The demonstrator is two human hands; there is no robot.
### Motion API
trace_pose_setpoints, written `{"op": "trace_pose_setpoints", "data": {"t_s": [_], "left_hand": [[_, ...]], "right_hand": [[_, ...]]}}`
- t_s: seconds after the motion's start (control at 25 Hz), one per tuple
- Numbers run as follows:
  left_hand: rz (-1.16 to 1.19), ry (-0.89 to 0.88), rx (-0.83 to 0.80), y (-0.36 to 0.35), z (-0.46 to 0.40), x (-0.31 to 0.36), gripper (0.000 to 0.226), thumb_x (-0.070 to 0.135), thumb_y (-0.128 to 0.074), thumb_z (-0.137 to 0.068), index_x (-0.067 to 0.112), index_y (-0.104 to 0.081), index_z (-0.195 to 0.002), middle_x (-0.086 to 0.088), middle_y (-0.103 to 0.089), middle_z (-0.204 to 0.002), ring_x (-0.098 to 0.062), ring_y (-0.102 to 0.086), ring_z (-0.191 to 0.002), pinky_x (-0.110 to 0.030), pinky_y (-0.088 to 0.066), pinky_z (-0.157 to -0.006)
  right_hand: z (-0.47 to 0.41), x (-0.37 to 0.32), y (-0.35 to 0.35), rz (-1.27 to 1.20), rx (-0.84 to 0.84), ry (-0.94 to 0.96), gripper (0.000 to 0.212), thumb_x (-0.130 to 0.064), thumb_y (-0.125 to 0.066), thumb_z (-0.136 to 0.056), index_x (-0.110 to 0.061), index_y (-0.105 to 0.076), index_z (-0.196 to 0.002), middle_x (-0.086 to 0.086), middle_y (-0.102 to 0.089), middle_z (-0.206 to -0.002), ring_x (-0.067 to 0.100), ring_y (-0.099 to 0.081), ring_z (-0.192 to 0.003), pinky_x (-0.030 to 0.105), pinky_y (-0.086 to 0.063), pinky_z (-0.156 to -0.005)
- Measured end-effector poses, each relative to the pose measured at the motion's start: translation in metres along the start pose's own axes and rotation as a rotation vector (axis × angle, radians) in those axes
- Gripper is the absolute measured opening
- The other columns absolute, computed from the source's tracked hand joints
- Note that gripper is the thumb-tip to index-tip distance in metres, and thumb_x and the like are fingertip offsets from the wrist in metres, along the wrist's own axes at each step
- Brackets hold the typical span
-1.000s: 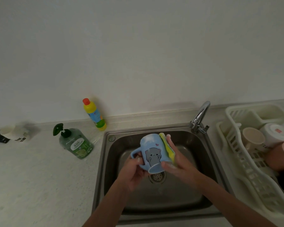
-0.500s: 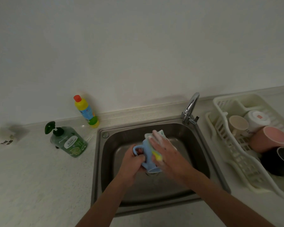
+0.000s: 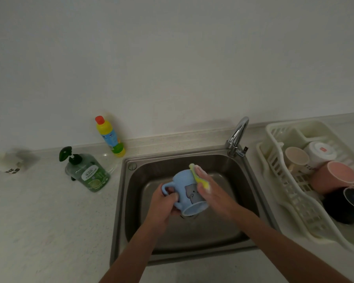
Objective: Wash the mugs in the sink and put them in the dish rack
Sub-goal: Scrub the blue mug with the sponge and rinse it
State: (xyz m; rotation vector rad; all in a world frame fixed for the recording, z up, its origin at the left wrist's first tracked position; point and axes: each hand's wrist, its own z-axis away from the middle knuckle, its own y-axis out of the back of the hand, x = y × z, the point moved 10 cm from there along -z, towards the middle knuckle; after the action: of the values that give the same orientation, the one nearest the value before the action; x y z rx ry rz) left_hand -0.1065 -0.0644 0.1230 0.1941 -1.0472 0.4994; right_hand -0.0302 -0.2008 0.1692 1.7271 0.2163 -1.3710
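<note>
- Left hand (image 3: 164, 203) grips the pale blue ceramic mug with a grey cartoon animal print (image 3: 187, 189) at its handle side, fingers (image 3: 173, 198) curled round the handle base; mug is held over the stainless steel sink basin (image 3: 229, 227), tilted, mouth down toward the camera, clear of the sink floor.
- Right hand (image 3: 213, 193) presses a yellow-green foamy sponge (image 3: 200, 177) against the mug's right side, fingers flat along the sponge with the thumb tucked under it.
- Risk: soapy wall plus a one-hand hold at the handle; a hard scrub stroke could twist the mug out of the left grip and drop it onto the steel, chipping the rim.
- Risk: mouth faces down, so the inside probably is not getting scrubbed; can't see the interior.
- Risk: chrome curved tap (image 3: 237, 135) shows no water running; suds may stay on if the rinse is skipped.
- White plastic dish rack (image 3: 274, 170) on the table at right already holds a cream mug (image 3: 296, 159), a white mug (image 3: 319, 153), a pink mug (image 3: 335, 176) and a dark navy mug (image 3: 349, 205); free space looks tight, so placing the blue one could knock a neighbour.
- Green pump soap bottle (image 3: 88, 172) and yellow bottle with red cap (image 3: 110, 137) stand well left, out of the way.
</note>
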Motion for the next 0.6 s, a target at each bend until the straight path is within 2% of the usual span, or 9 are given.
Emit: {"op": "trace_pose_setpoints", "data": {"t_s": [0.08, 0.16, 0.24, 0.32, 0.4, 0.48, 0.56, 0.6], "left_hand": [[0.022, -0.028, 0.034, 0.009, 0.0, 0.006, 0.024, -0.007, -0.052, -0.092, 0.005, -0.058, -0.112, -0.02, -0.069, -0.102, -0.031, -0.072, -0.085, -0.04, -0.06, -0.068], [-0.05, -0.07, 0.042, 0.008, 0.003, 0.011, 0.025, -0.006, -0.056, -0.09, 0.009, -0.059, -0.11, -0.017, -0.069, -0.101, -0.03, -0.071, -0.086, -0.037, -0.06, -0.065], [-0.14, -0.084, 0.027, 0.001, 0.008, 0.01, 0.026, -0.003, -0.06, -0.089, 0.014, -0.059, -0.109, -0.014, -0.069, -0.103, -0.027, -0.07, -0.09, -0.037, -0.061, -0.067], [-0.147, -0.056, 0.058, 0.003, 0.011, 0.007, 0.024, -0.003, -0.057, -0.091, 0.01, -0.06, -0.111, -0.016, -0.068, -0.102, -0.027, -0.07, -0.09, -0.037, -0.061, -0.071], [0.012, -0.021, 0.064, 0.01, 0.012, 0.004, 0.022, -0.005, -0.051, -0.095, 0.005, -0.059, -0.113, -0.018, -0.069, -0.099, -0.028, -0.071, -0.084, -0.038, -0.06, -0.069], [0.087, -0.048, 0.085, 0.016, 0.011, 0.008, 0.021, -0.005, -0.05, -0.095, 0.006, -0.059, -0.111, -0.016, -0.07, -0.096, -0.025, -0.073, -0.079, -0.035, -0.06, -0.064], [0.031, -0.089, 0.105, 0.011, 0.011, 0.009, 0.023, -0.007, -0.053, -0.092, 0.007, -0.059, -0.109, -0.016, -0.07, -0.097, -0.023, -0.073, -0.08, -0.034, -0.06, -0.064], [-0.016, -0.105, 0.091, 0.003, 0.01, 0.007, 0.024, -0.006, -0.054, -0.091, 0.008, -0.059, -0.11, -0.018, -0.069, -0.1, -0.024, -0.073, -0.084, -0.036, -0.061, -0.067]], "right_hand": [[0.014, -0.001, -0.01, 0.055, 0.006, 0.085, 0.066, -0.057, -0.041, -0.098, -0.039, -0.013, -0.154, -0.025, 0.001, -0.161, 0.006, 0.0, -0.152, 0.043, -0.018, -0.124], [0.014, -0.007, -0.037, 0.309, -0.024, 0.223, 0.07, -0.057, -0.04, -0.098, -0.029, -0.015, -0.157, -0.011, 0.005, -0.165, 0.017, 0.004, -0.153, 0.042, -0.014, -0.122], [-0.003, -0.018, -0.038, 0.438, 0.022, 0.228, 0.064, -0.057, -0.036, -0.099, -0.034, -0.019, -0.156, -0.012, 0.002, -0.164, 0.021, 0.0, -0.153, 0.043, -0.017, -0.121], [-0.013, -0.02, -0.019, 0.239, -0.001, 0.143, 0.059, -0.056, -0.035, -0.1, -0.039, -0.018, -0.154, -0.016, -0.002, -0.164, 0.009, -0.003, -0.151, 0.033, -0.019, -0.121], [-0.008, -0.007, -0.007, -0.021, -0.048, 0.05, 0.061, -0.058, -0.036, -0.097, -0.044, -0.014, -0.153, -0.02, -0.006, -0.163, 0.003, -0.009, -0.15, 0.017, -0.023, -0.115], [0.009, -0.003, -0.011, -0.125, -0.087, 0.041, 0.06, -0.052, -0.04, -0.099, -0.045, -0.014, -0.152, -0.024, -0.005, -0.162, 0.0, -0.009, -0.149, 0.016, -0.025, -0.114], [0.015, -0.016, -0.024, -0.103, -0.119, 0.12, 0.059, -0.03, -0.047, -0.103, -0.028, -0.019, -0.156, -0.027, -0.006, -0.161, -0.006, -0.004, -0.148, 0.015, -0.022, -0.116], [0.014, -0.017, -0.028, -0.056, -0.13, 0.136, 0.057, -0.025, -0.049, -0.103, -0.02, -0.025, -0.155, -0.027, -0.01, -0.161, -0.006, -0.004, -0.148, 0.015, -0.02, -0.117]]}}
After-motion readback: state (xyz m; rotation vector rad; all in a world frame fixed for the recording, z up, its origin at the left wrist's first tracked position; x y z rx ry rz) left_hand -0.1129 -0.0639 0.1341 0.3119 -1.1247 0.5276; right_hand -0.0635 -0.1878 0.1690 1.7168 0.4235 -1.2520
